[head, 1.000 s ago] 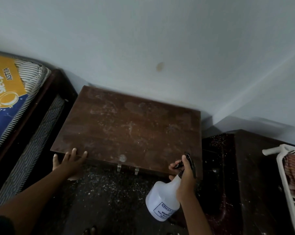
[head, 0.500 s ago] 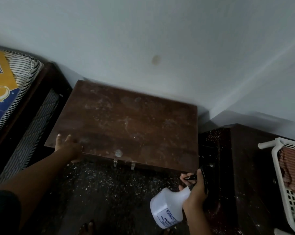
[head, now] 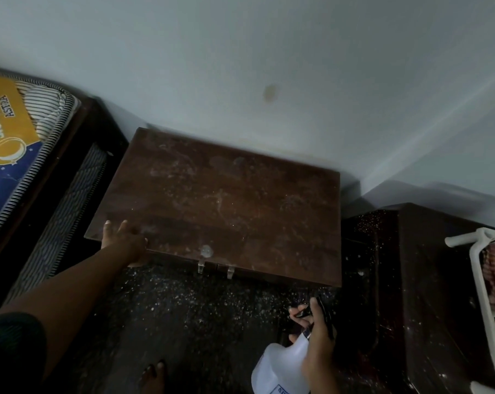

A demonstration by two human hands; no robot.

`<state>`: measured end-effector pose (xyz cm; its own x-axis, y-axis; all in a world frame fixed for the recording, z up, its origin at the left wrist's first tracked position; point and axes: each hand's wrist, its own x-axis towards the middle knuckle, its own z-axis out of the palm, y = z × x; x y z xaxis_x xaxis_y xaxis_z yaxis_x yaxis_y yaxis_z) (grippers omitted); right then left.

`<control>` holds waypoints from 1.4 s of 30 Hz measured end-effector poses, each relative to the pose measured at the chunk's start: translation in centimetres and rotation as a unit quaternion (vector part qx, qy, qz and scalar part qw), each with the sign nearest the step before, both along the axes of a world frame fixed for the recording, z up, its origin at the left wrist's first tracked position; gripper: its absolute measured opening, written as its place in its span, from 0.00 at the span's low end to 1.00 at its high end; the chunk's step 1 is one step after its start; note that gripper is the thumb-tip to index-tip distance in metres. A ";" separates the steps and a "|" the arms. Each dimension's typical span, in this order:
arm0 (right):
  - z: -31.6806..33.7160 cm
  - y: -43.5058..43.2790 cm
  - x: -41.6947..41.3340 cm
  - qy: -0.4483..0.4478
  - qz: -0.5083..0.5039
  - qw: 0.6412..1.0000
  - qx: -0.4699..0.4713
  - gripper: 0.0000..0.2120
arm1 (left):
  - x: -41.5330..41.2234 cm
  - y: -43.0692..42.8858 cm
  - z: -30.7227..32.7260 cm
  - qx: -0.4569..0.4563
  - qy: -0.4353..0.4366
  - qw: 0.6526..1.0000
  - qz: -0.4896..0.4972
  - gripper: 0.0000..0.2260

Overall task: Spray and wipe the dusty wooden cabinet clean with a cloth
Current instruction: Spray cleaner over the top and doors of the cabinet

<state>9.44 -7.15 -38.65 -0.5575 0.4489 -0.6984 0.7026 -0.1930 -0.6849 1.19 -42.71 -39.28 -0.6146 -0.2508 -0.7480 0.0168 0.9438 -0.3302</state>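
Two hands are in my view. My right hand [head: 317, 345] is curled round the neck of the white spray bottle [head: 280, 371], fingers at its black trigger. The dusty wooden cabinet [head: 226, 206] sits just ahead of that grip. Well off to the left, my left hand [head: 124, 240] rests with straight fingers on the top's near edge. Right of the bottle stands a white basket [head: 475, 274], and beyond the left hand lies a mattress [head: 27, 143].
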 end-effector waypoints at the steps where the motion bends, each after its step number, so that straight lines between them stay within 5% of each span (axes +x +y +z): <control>1: 0.0 -0.2 -0.1 0.003 0.022 1.000 0.011 0.17 | -0.1 0.1 0.1 -0.005 -0.005 1.000 -0.002 0.21; 17: -1.1 -4.8 -1.0 0.032 0.262 0.963 0.060 0.16 | 1.0 0.2 0.4 -0.012 0.012 1.000 0.007 0.24; 36: -1.3 -17.8 -3.3 0.212 0.399 0.889 0.078 0.15 | 4.4 -0.2 0.0 0.005 0.086 0.996 -0.004 0.27; 42: -2.0 -21.5 -3.3 0.254 0.487 0.831 0.089 0.29 | 6.3 -2.8 -0.7 0.123 0.195 0.969 0.083 0.32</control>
